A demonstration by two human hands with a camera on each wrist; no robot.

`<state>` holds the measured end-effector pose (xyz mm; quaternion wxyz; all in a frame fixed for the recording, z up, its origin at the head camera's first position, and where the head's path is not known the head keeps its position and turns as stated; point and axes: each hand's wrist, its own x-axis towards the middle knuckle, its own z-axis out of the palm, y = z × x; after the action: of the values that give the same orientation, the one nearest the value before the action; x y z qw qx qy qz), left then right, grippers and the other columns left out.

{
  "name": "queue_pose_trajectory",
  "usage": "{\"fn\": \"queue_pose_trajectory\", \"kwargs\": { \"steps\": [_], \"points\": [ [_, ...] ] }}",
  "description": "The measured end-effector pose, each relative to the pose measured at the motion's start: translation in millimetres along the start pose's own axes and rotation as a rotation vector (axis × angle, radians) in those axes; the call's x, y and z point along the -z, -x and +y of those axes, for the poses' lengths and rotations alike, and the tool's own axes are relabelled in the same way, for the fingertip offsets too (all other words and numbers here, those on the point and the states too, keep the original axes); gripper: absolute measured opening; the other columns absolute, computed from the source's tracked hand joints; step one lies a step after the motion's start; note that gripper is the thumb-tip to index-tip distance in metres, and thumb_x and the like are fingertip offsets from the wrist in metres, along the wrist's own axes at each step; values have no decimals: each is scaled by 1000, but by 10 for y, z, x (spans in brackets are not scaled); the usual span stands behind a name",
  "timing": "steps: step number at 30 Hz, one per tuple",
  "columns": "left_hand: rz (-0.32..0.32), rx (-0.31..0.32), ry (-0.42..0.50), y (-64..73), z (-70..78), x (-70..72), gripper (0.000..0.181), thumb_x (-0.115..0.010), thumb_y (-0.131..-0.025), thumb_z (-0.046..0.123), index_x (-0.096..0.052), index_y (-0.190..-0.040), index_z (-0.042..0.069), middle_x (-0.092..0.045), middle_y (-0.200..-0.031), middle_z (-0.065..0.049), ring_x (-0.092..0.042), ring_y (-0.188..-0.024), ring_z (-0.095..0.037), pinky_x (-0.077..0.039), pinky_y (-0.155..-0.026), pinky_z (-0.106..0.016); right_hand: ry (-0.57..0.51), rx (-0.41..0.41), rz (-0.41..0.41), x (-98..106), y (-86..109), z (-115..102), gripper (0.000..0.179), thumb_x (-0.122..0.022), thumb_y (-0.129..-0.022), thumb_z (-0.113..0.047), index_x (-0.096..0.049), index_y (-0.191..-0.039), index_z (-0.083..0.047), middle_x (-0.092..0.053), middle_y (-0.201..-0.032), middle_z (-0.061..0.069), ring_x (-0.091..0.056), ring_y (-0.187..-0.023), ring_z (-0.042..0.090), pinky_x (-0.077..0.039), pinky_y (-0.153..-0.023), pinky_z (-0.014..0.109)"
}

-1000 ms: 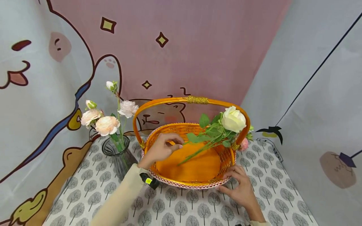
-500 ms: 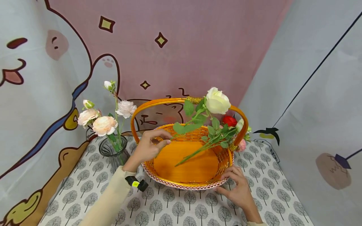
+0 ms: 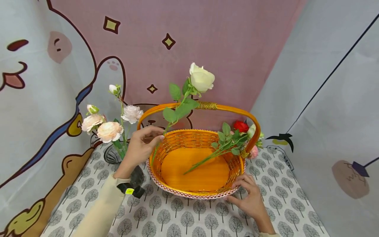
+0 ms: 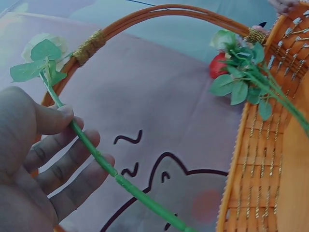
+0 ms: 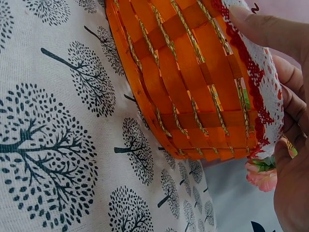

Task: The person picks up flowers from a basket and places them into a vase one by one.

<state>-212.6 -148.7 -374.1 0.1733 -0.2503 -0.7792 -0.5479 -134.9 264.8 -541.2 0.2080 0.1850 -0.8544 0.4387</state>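
My left hand (image 3: 141,146) pinches the green stem of a white rose (image 3: 202,77) between thumb and fingers, above the left side of the orange woven basket (image 3: 195,171). The rose tilts up to the right, its bloom above the basket's handle (image 3: 234,110). In the left wrist view the stem (image 4: 140,193) runs down past my fingers. My right hand (image 3: 249,196) grips the basket's front right rim, thumb outside; the lace trim (image 5: 263,82) shows under it in the right wrist view. More flowers, with a red bloom (image 3: 241,126), lean on the basket's right end, stems inside.
Left of the basket stands a grey glass vase (image 3: 111,154), partly behind my left arm, holding pale pink flowers (image 3: 109,131). A tree-print cloth (image 3: 189,220) covers the table. A cartoon backdrop (image 3: 237,49) rises close behind.
My left hand has drawn the white rose up and left, away from the other flowers, uncovering the red bloom. My right hand has stayed at the basket rim.
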Motion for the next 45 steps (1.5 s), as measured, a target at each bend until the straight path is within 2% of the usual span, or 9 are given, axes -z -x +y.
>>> {"fn": "queue_pose_trajectory", "kwargs": {
  "steps": [7, 12, 17, 22, 25, 33, 36, 40, 45],
  "points": [
    [94, -5, -9, -23, 102, 203, 17, -69, -97, 5, -76, -111, 11, -71, -87, -8, -62, -64, -11, -41, -45, -25, -17, -25, -12, 13, -4, -50, 45, -102, -57, -12, -70, -87, -24, -67, -105, 5, -48, -112, 10, -37, -97, 22],
    [174, -29, -29, -19, 156, 354, 17, -70, -96, 3, -77, -111, 8, -73, -94, -5, -69, -76, -7, -53, -55, -21, -19, -23, -10, 18, -9, -55, 46, -102, -58, -13, -70, -88, -25, -66, -105, 5, -48, -112, 11, -37, -96, 21],
    [231, -68, -72, -23, 211, 512, 16, -69, -96, -1, -75, -110, 0, -74, -104, -4, -71, -85, -4, -58, -66, -17, -20, -30, -13, 19, -9, -40, 46, -102, -58, -12, -70, -88, -26, -66, -106, 5, -48, -113, 11, -37, -97, 21],
    [295, -34, -58, -34, 283, 650, 16, -69, -96, -1, -74, -110, -4, -73, -95, 11, -71, -81, -4, -59, -68, -18, -13, -35, -17, 19, -5, -19, 47, -102, -57, -12, -70, -88, -26, -67, -106, 6, -48, -113, 9, -37, -97, 21],
    [328, -12, -34, -30, 304, 717, 16, -69, -95, -3, -73, -110, -5, -73, -90, 13, -72, -77, -7, -60, -68, -19, -13, -38, -19, 18, -5, -8, 46, -102, -57, -13, -70, -88, -26, -67, -107, 5, -48, -113, 10, -37, -97, 22],
    [348, 35, -70, 53, 264, 829, 15, -69, -95, -2, -73, -109, -7, -73, -90, 14, -72, -73, -8, -60, -68, -19, 6, -45, -6, 7, 6, -15, 46, -101, -57, -7, -70, -86, -23, -66, -105, 1, -48, -111, 10, -38, -94, 23],
    [353, 72, -92, 124, 222, 850, 17, -69, -96, 0, -72, -111, -6, -72, -90, 17, -71, -74, -4, -59, -69, -17, 17, -36, 5, -6, 8, -30, 46, -101, -55, -2, -71, -86, -18, -66, -105, 4, -48, -110, 13, -38, -94, 22],
    [366, 104, -102, 222, 146, 883, 18, -69, -96, 2, -71, -112, -6, -73, -88, 15, -71, -74, -1, -58, -68, -16, 21, -38, 6, -13, 7, -64, 46, -100, -54, 1, -70, -86, -14, -66, -104, 10, -48, -108, 17, -38, -92, 23],
    [392, 118, -107, 332, 57, 920, 16, -69, -96, 2, -71, -111, -4, -72, -88, 11, -70, -72, -8, -57, -66, -16, 16, -33, 1, 8, -18, -135, 46, -100, -55, -1, -69, -85, -16, -66, -104, 8, -48, -109, 15, -37, -93, 22]
  ]
}}
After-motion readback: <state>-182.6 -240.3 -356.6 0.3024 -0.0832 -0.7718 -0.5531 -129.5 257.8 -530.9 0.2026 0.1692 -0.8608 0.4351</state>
